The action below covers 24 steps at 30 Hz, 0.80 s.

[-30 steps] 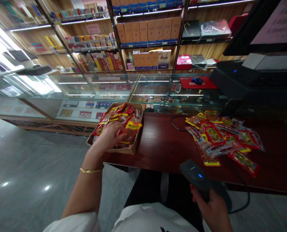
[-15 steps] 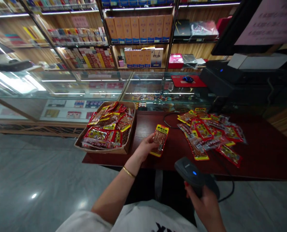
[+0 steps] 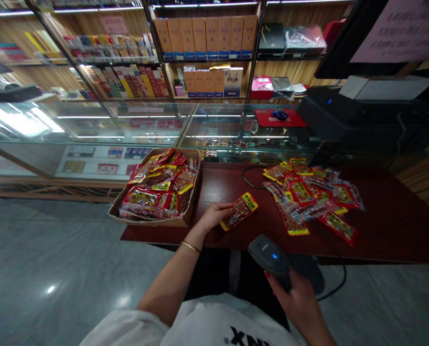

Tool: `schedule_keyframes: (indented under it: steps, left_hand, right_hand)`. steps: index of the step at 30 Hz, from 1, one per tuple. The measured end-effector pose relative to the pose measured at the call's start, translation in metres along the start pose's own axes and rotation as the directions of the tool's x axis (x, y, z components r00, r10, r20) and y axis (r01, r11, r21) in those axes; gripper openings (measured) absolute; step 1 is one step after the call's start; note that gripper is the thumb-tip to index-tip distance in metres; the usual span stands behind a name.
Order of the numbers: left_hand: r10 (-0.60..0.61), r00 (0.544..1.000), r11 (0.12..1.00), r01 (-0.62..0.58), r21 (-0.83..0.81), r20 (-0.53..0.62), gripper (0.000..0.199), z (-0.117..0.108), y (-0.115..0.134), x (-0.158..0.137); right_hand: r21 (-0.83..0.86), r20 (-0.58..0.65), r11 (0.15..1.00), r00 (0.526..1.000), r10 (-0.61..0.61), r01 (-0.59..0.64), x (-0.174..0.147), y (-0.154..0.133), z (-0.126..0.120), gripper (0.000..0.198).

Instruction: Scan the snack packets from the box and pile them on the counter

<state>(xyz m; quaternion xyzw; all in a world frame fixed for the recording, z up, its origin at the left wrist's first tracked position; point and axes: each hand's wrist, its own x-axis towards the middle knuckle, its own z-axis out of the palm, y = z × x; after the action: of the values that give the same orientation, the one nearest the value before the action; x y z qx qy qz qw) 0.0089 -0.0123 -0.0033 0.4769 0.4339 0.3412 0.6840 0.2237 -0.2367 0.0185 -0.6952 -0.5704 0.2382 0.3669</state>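
Observation:
My left hand (image 3: 214, 216) pinches the left side of a snack packet (image 3: 240, 211), a flat clear pack with yellow ends and brown contents, tilted over the dark red desk. In my right hand (image 3: 296, 299) is a black barcode scanner (image 3: 272, 259) with a blue light, its head pointing up and left toward the packet. To the left, a cardboard box (image 3: 185, 222) is heaped with similar red and yellow packets (image 3: 158, 185). On the right of the desk lies a loose pile of packets (image 3: 308, 194).
Behind the desk (image 3: 214, 178) runs a glass display counter (image 3: 145, 125) with a mouse (image 3: 279, 115) on a red mat. A monitor (image 3: 351, 38) and black equipment (image 3: 366, 115) stand at the right. The scanner's cable (image 3: 344, 274) hangs at the desk's front edge.
The packet in my left hand has turned clockwise from nearly upright to slanted. My right hand has brought the scanner left, closer to the packet.

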Motion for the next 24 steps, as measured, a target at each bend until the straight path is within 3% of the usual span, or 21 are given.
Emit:
schedule_keyframes:
  steps: [5,16,22,24]
  left_hand:
    - [0.009,0.999,1.000,-0.010,0.011,0.041,0.037,0.003,0.007,-0.003]
    - [-0.015,1.000,1.000,0.015,0.009,0.017,0.033,0.004,0.008,-0.001]
    - [-0.081,0.981,0.996,0.075,-0.045,-0.176,0.023,0.015,0.012,0.006]
    - [-0.101,0.984,0.994,0.094,-0.054,-0.146,0.022,0.027,0.018,0.014]
  right_hand:
    - [-0.056,0.074,0.998,0.997,-0.023,0.028,0.000,0.010,-0.006,0.038]
    - [-0.020,0.040,1.000,0.999,-0.015,0.016,0.001,0.006,-0.007,0.038]
    - [0.017,-0.034,1.000,0.999,0.023,-0.023,0.004,-0.001,-0.011,0.043]
    - [0.034,-0.058,0.999,0.998,0.036,-0.034,0.004,-0.002,-0.015,0.042]
